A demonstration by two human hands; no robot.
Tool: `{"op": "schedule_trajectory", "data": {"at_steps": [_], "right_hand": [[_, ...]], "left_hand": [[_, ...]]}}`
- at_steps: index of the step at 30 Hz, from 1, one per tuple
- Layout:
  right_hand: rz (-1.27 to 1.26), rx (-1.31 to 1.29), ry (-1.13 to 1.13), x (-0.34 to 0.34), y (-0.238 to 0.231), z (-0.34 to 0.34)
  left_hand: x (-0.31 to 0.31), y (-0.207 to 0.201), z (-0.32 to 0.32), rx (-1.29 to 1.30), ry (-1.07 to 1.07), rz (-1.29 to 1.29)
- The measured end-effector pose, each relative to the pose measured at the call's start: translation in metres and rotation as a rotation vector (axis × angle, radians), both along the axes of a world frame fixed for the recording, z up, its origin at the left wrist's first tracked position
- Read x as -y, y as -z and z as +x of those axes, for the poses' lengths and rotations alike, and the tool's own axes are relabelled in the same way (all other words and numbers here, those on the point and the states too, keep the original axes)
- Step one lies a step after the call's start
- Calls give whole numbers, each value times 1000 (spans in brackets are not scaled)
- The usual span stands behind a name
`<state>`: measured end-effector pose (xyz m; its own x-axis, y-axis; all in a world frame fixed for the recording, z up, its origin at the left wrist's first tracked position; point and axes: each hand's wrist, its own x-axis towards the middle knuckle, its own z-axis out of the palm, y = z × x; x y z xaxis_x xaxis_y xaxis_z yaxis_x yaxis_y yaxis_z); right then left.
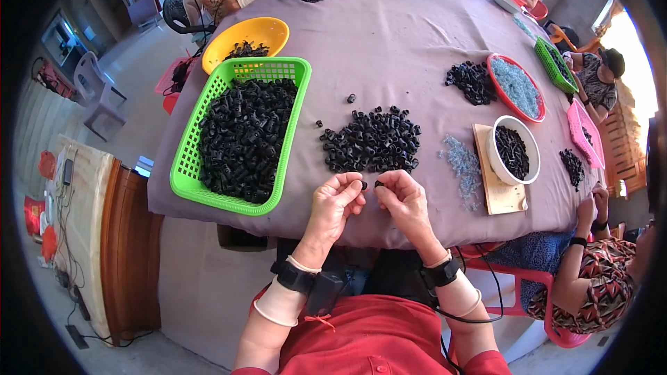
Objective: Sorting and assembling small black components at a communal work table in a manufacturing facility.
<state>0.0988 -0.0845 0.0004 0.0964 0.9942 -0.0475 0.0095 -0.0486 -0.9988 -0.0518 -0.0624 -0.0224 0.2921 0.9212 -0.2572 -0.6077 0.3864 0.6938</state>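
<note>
Over the table's near edge, my left hand (332,203) is closed in a pinch on a small black plastic piece (364,185). Close beside it, my right hand (406,204) pinches another small black piece (379,184) between thumb and forefinger. The two pieces face each other with a slight gap. Just beyond my fingers lies a loose pile of short black tubular plastic parts (372,140). To its left stands a bright green plastic basket (217,198) heaped with similar black parts.
A yellow bowl (274,28) stands behind the basket. At right, a white bowl (492,154) of thin black pieces sits on a wooden board (506,199), beside small clear pieces (463,170). Farther back is a red tray (539,115). A co-worker's hands (592,207) rest at the right edge.
</note>
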Motion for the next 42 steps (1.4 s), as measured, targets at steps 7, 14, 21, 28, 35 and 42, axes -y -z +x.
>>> {"op": "schedule_trajectory", "data": {"at_steps": [7,14,21,28,35,42], "right_hand": [[51,134,13,0,7,-4],[61,18,15,4,4,-5],[162,195,-64,4,2,1],[1,-145,-2,9,-2,-10],[-21,-93,-27,9,0,-12],[36,-52,-54,9,5,-8]], "left_hand": [[0,-1,0,-7,45,5],[0,1,0,7,52,10],[0,-1,1,8,23,12],[1,-1,1,-12,29,11],[1,-1,2,-43,12,7],[1,-6,0,-56,59,14]]}}
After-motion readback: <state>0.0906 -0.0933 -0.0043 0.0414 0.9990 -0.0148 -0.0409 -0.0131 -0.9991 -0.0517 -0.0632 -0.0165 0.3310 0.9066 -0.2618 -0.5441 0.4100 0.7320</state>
